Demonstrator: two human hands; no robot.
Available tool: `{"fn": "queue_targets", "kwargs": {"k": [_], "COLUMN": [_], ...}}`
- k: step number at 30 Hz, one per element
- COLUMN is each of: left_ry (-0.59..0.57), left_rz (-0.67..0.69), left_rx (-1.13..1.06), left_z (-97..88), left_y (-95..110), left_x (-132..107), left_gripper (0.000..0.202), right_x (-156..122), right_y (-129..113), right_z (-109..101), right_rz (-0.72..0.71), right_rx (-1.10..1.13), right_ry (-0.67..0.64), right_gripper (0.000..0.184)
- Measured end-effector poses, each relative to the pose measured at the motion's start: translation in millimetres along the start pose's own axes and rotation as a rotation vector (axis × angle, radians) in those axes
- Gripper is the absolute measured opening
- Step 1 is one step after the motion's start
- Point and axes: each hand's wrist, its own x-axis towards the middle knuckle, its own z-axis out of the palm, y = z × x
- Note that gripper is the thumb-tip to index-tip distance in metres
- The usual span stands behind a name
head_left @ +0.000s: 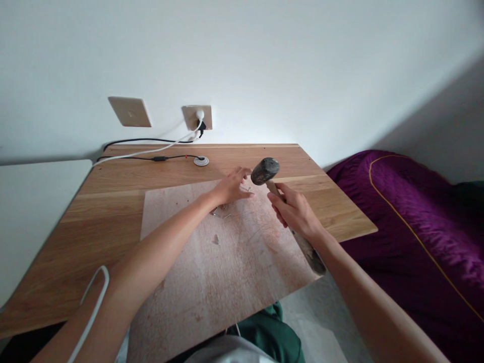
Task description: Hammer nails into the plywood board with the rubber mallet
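My right hand [295, 209] is wrapped round the wooden handle of a hammer [265, 171] with a dark, blunt head. The head is raised just right of my left hand, and the handle slants down toward the board's right edge. My left hand [232, 186] reaches over the far part of a wooden board [204, 282], thumb and fingers apart. A small nail [245, 189] shows in the gap between them; whether it touches the fingers is unclear. Several loose nails [221, 214] lie on the board below my left wrist, with a small flat chip [216, 239] nearer to me.
The board rests on a wooden table [113, 212], its near edge overhanging toward my lap. Cables [151, 151] run from a wall socket [197, 117] along the table's back. A white panel [41, 212] stands at left. Purple cloth [397, 227] covers something at right.
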Motion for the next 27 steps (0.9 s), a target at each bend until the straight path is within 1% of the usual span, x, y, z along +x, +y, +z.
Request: {"fn": "queue_targets", "kwargs": {"k": [5, 8, 10, 12, 16, 17, 27], "left_ry": [-0.031, -0.053, -0.062, -0.069, -0.108, -0.119, -0.122], "left_rz": [0.002, -0.006, -0.009, -0.022, -0.041, -0.040, -0.042], "left_rx": [-0.002, 0.002, 0.004, 0.011, 0.049, 0.057, 0.039], "left_z": [-3.2, -4.7, -5.0, -5.6, -9.1, -10.0, -11.6], "left_y": [3.9, 4.5, 4.3, 4.8, 9.1, 10.3, 13.2], "left_x": [-1.1, -1.8, -1.9, -1.8, -1.3, -1.2, 0.3], "left_gripper": [0.060, 0.060, 0.055, 0.045, 0.016, 0.011, 0.011], "right_x": [2.4, 1.8, 0.9, 0.1, -0.8, -0.9, -2.0], "right_y": [0.0, 5.4, 9.4, 12.7, 15.7, 16.0, 17.5], "right_z": [7.7, 8.4, 7.5, 6.5, 5.7, 5.6, 6.3], "right_rz": [0.051, 0.054, 0.058, 0.059, 0.063, 0.065, 0.063], "right_rx": [-0.095, -0.065, -0.031, -0.007, 0.004, 0.006, 0.001], "right_ry": [-0.084, -0.056, -0.035, -0.023, -0.024, -0.024, -0.027], "right_gripper": [0.024, 0.026, 0.029, 0.032, 0.034, 0.034, 0.036]}}
